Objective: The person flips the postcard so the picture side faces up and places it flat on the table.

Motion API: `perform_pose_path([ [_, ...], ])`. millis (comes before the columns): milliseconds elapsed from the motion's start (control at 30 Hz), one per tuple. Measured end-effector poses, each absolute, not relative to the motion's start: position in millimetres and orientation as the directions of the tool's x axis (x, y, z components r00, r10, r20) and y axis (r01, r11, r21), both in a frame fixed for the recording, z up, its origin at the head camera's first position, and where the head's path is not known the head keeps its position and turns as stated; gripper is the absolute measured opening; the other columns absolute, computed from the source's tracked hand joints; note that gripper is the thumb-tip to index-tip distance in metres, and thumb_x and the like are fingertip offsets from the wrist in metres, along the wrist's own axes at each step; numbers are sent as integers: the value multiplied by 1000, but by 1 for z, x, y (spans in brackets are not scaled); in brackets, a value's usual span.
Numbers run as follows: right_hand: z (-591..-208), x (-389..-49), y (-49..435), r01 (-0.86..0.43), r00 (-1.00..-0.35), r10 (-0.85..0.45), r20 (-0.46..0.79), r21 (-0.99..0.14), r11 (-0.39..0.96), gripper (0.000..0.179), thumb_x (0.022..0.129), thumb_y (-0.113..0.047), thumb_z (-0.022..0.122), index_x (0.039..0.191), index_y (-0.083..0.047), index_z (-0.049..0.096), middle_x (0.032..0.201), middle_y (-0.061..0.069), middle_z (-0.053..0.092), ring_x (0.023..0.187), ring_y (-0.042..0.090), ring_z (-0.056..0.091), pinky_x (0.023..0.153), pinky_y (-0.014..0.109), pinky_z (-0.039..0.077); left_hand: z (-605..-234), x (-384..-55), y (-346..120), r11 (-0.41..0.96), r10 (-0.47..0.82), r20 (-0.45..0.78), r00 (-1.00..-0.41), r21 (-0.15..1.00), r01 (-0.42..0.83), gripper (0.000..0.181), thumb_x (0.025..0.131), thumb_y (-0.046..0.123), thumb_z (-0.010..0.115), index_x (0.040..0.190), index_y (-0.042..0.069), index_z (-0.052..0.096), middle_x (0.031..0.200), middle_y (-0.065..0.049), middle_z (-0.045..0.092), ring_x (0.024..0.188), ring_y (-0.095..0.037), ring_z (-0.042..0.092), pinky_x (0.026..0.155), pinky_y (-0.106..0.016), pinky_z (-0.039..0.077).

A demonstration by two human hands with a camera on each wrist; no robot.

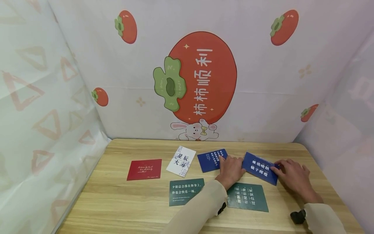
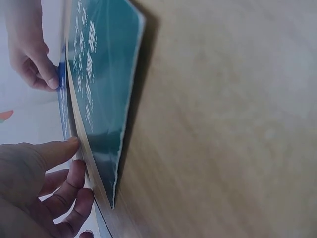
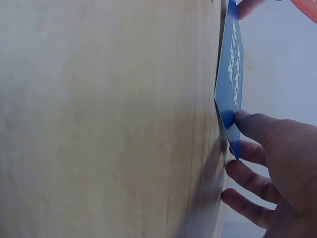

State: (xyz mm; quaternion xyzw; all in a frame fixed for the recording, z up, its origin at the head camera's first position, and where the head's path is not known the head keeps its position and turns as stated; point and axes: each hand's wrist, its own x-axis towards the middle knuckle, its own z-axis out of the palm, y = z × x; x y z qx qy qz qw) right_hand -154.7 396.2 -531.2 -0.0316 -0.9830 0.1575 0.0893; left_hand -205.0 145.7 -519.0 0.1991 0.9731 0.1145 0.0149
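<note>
At the right of the table, my right hand (image 1: 295, 175) pinches the right end of a blue card (image 1: 260, 167) with white lettering. In the right wrist view the thumb (image 3: 255, 124) lies on its face with fingers behind it, and that card corner is tilted up off the table. My left hand (image 1: 230, 169) rests between this card and a second blue card (image 1: 208, 161), its thumb at the first card's left edge and a fingertip over the second. Its fingers (image 2: 69, 193) are loosely bent. A green card (image 1: 248, 197) lies just below both hands.
Left of the hands, another green card (image 1: 184, 191), a white card (image 1: 181, 161) and a red card (image 1: 144, 169) lie on the wooden table (image 1: 117, 208). A printed cloth (image 1: 131, 113) with persimmons hangs behind the table's far edge, and cloth sides stand left and right.
</note>
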Motion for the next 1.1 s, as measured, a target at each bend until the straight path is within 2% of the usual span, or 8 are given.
perform_pose_path([
  [333,-533,-153,396,38,-976,104,191,-321,946,42,105,-35,71,120,4,73,126,39,63,118,64,53,107,92,20,-520,-206,147,892,404,42,-914,201,404,44,102,50,74,144,36,70,132,15,77,120,-9,65,119,-51,39],
  [533,-534,-154,391,43,-969,121,216,-336,941,34,105,-25,71,121,5,72,123,38,64,115,62,54,108,90,20,-519,-209,137,874,423,70,-903,232,427,41,103,45,75,143,36,70,132,14,77,116,-10,66,108,-44,42],
  [700,-530,-158,379,15,-963,108,247,-350,937,28,103,-17,72,120,5,73,115,34,68,110,56,57,105,85,23,-519,-216,123,867,427,97,-899,240,438,38,105,41,73,142,35,71,134,13,76,118,-12,67,108,-44,44],
  [900,-527,-167,361,-14,-955,86,283,-335,942,25,100,-15,73,117,3,74,109,31,72,105,53,61,100,80,29,-518,-224,104,873,409,126,-904,233,428,33,106,39,72,138,33,74,129,12,79,115,-13,67,101,-42,43],
  [1100,-518,-176,344,-38,-956,65,286,-341,939,23,101,-14,70,119,1,74,110,28,74,103,52,65,102,82,30,-512,-235,83,867,388,112,-915,291,404,37,108,41,69,143,29,70,135,8,77,115,-15,65,95,-38,41],
])
